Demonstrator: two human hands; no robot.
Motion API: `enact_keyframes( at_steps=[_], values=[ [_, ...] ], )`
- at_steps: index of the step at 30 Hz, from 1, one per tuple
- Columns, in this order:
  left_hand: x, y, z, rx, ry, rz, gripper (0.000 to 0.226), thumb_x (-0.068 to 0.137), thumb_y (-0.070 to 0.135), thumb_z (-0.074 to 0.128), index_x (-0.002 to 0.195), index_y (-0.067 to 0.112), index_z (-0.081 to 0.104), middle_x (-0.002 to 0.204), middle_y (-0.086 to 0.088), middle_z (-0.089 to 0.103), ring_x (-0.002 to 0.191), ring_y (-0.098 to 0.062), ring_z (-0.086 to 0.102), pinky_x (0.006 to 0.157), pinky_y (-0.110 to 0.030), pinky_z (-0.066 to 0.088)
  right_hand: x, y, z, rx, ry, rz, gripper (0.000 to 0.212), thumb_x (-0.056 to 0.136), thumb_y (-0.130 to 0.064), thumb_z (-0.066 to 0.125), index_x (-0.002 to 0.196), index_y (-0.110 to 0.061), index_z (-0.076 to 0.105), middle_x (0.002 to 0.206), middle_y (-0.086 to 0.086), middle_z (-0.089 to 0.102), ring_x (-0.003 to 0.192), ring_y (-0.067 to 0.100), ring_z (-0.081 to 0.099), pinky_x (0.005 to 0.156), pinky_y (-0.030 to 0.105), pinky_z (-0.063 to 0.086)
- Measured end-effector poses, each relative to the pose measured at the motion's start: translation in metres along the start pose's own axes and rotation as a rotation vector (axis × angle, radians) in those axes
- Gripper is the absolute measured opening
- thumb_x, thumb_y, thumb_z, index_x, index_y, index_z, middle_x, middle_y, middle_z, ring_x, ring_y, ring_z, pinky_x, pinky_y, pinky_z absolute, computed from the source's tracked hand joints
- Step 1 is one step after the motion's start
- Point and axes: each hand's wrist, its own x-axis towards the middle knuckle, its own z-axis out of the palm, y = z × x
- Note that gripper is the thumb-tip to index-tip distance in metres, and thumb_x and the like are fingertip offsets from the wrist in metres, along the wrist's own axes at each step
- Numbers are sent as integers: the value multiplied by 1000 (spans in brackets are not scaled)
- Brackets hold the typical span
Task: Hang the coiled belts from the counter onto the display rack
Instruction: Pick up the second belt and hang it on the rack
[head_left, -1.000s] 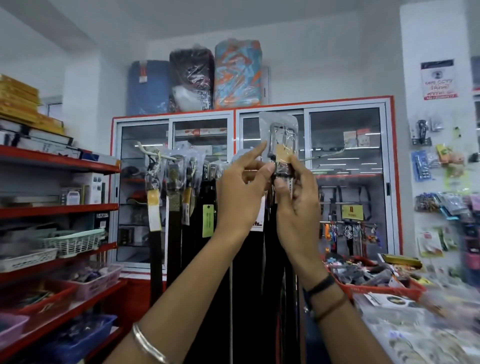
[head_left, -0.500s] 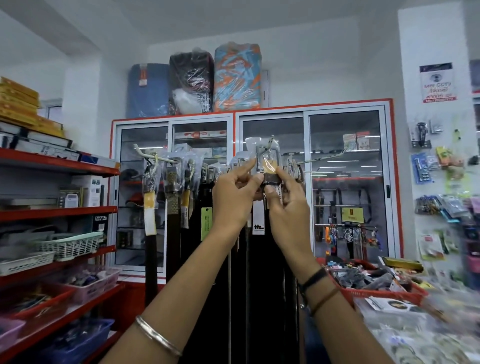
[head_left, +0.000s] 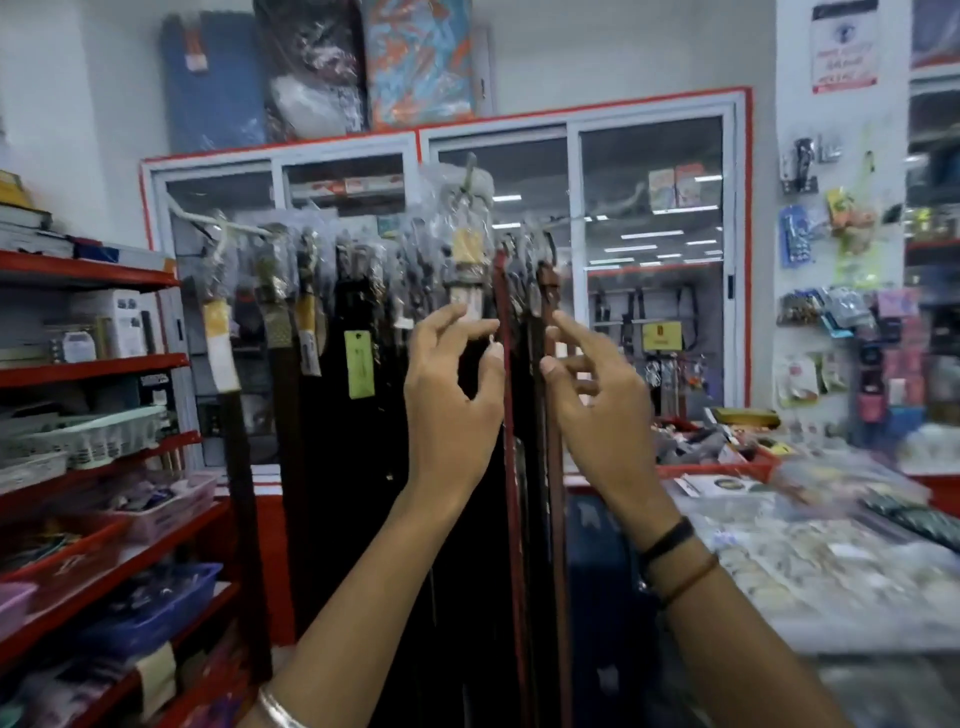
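Observation:
A belt with a plastic-wrapped buckle and yellow tag hangs from a hook of the display rack, among several dark belts hanging straight down. My left hand is just below the buckle with fingers spread, holding nothing. My right hand is beside it to the right, fingers apart, index finger near a brown belt. A red-edged belt strap hangs between the two hands.
Red shelves with baskets and boxes stand at the left. A glass-door cabinet is behind the rack. At the right a counter carries small goods and a red tray. A wall of hanging items is at far right.
Both hands held the wrapped buckle up at the rack hook; now the belt hangs on its own and both hands have let go and dropped lower with fingers spread.

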Motion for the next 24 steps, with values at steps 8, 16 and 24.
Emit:
enact_keyframes(
  at_steps=[8,16,24],
  values=[
    [-110,22,76,-156,-186,47,13,90,8,58,100,7,67,115,-5,59,111,-8,54,98,-14,38,-81,47,-125,-295,17,187,27,90,-13,59,117,-17,62,103,-7,65,84,1,60,69,1,44],
    [-221,60,197,-438,-485,-183,12,93,15,55,94,11,66,100,0,63,98,-10,60,87,-31,51,-164,104,-276,-581,163,508,22,91,-17,57,112,-13,65,99,-3,68,80,2,62,69,5,47],
    [-319,106,317,-515,-907,-467,12,90,12,56,91,9,68,97,-5,66,88,-13,60,81,-27,50,-207,157,-420,-904,220,757,23,90,-13,54,110,-7,64,103,16,71,93,29,65,82,36,51]
  ],
)
